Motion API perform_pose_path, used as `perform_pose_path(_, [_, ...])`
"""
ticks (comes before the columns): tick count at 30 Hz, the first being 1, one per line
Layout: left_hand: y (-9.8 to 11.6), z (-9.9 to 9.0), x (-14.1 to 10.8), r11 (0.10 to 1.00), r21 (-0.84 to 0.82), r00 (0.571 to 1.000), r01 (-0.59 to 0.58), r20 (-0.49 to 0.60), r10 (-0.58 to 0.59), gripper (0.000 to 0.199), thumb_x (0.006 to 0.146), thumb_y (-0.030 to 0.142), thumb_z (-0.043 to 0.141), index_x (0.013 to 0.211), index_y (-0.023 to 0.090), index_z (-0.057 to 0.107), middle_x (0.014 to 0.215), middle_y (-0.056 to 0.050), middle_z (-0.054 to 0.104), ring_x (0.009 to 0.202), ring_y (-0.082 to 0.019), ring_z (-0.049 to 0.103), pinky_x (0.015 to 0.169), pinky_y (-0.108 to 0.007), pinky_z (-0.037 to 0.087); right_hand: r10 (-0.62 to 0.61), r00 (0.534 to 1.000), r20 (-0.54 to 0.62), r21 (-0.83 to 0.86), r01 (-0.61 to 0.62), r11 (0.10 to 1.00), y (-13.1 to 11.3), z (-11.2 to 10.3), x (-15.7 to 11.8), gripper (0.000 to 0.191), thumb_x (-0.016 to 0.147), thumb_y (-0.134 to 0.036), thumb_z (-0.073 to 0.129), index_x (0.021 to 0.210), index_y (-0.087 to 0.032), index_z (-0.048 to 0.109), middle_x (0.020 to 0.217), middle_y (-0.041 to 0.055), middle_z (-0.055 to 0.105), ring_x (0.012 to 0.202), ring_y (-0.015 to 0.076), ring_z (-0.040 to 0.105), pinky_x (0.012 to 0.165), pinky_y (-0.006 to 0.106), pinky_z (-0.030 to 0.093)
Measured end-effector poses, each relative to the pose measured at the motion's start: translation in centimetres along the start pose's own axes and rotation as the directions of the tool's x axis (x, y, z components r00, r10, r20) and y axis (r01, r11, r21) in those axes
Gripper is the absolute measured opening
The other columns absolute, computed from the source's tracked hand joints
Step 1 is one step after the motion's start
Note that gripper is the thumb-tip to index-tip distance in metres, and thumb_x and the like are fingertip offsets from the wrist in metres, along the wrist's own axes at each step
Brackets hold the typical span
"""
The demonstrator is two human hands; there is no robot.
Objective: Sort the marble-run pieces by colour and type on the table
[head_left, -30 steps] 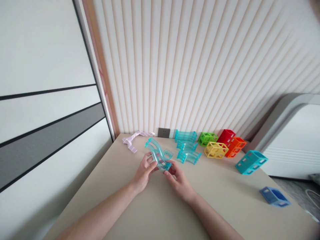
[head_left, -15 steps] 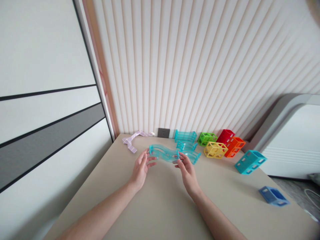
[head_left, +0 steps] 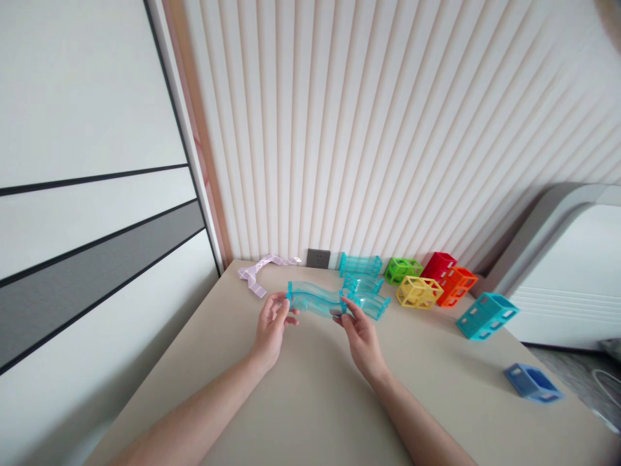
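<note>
A clear teal curved track piece (head_left: 315,299) is held up between my two hands above the tabletop. My left hand (head_left: 273,327) grips its left end with thumb and fingers. At the right end, my right hand (head_left: 359,333) pinches the piece near its connector. Just behind and to the right lie more clear teal pieces, among them one by the wall (head_left: 360,265) and a curved one (head_left: 372,304) close to my right fingertips.
Frames stand on the table (head_left: 310,401): green (head_left: 402,270), yellow (head_left: 418,292), red (head_left: 438,266), orange (head_left: 457,287), teal (head_left: 486,316) and blue (head_left: 532,382). A pale purple strip (head_left: 253,278) lies back left. Behind is a ribbed wall with a dark socket (head_left: 318,259).
The held teal piece has turned slightly, showing more of its broad face, and sits a little further left. My hands have shifted slightly with it.
</note>
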State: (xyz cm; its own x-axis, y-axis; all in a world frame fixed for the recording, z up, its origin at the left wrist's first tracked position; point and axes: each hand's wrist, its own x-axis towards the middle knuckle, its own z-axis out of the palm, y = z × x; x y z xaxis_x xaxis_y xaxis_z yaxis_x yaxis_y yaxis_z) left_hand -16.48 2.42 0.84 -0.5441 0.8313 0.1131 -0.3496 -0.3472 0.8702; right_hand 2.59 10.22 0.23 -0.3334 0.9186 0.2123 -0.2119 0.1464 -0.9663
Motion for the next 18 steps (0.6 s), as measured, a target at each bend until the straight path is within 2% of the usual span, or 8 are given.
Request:
perform_pose_path(3, [0.1,0.01,-0.27,0.999,0.028,0.999,-0.023,0.028,0.022,0.033,0.083,0.043,0.076,0.103,0.021,0.062,0.095,-0.002,0.067,0.078,-0.015,0.065,0.06,-0.025,0.055,0.034,0.999,-0.024,-0.005,-0.035,0.999,-0.15,-0.05,-0.05,0.055,0.083,-0.063,0.07,0.118,-0.022,0.07,0.112,0.0102,0.074,0.093,0.0254,0.073,0.098,0.049,0.055])
perform_pose_path(6, [0.28,0.13,-0.6,0.999,0.024,0.997,-0.033,0.067,0.031,0.033,0.084,0.043,0.075,0.105,0.021,0.063,0.1,-0.003,0.067,0.082,-0.016,0.067,0.065,-0.027,0.056,0.039,0.996,-0.082,-0.003,-0.039,0.999,-0.15,-0.04,-0.04,0.053,0.082,-0.069,0.066,0.099,-0.019,0.076,0.136,0.0138,0.062,0.098,0.0271,0.072,0.094,0.048,0.058])
perform_pose_path(8, [0.34,0.19,-0.74,0.999,-0.003,0.995,-0.038,0.089,0.038,0.032,0.086,0.044,0.073,0.104,0.021,0.062,0.1,-0.004,0.068,0.084,-0.017,0.067,0.067,-0.028,0.056,0.017,0.995,-0.098,-0.004,-0.017,1.0,-0.09,0.01,-0.01,0.052,0.08,-0.069,0.067,0.093,-0.019,0.075,0.138,0.0144,0.06,0.107,0.0298,0.068,0.093,0.046,0.059])
perform_pose_path(10, [0.27,0.17,-0.73,0.999,-0.029,0.995,-0.031,0.094,0.034,0.031,0.086,0.045,0.072,0.1,0.02,0.061,0.095,-0.003,0.068,0.082,-0.017,0.068,0.067,-0.028,0.055,-0.014,0.995,-0.103,-0.008,0.013,1.0,-0.07,0.08,-0.02,0.049,0.08,-0.065,0.071,0.099,-0.02,0.072,0.136,0.0139,0.06,0.111,0.0299,0.066,0.092,0.045,0.058])
perform_pose_path(15, [-0.14,-0.18,-0.31,0.997,-0.075,0.996,0.017,0.087,-0.01,0.031,0.083,0.043,0.076,0.095,0.02,0.058,0.086,0.0,0.068,0.075,-0.015,0.068,0.067,-0.026,0.052,-0.103,0.985,-0.138,-0.058,0.096,0.994,-0.46,0.26,-0.24,0.038,0.086,-0.054,0.07,0.107,-0.023,0.062,0.138,0.0121,0.057,0.094,0.0202,0.067,0.087,0.039,0.056])
perform_pose_path(18, [-0.2,-0.3,-0.18,0.993,-0.106,0.99,0.056,0.133,-0.041,0.031,0.082,0.041,0.076,0.098,0.02,0.059,0.088,-0.001,0.069,0.076,-0.015,0.067,0.069,-0.028,0.053,-0.177,0.972,-0.157,-0.091,0.164,0.982,-0.72,0.27,-0.32,0.034,0.088,-0.05,0.068,0.108,-0.025,0.056,0.137,0.0123,0.057,0.095,0.0195,0.065,0.086,0.037,0.054])
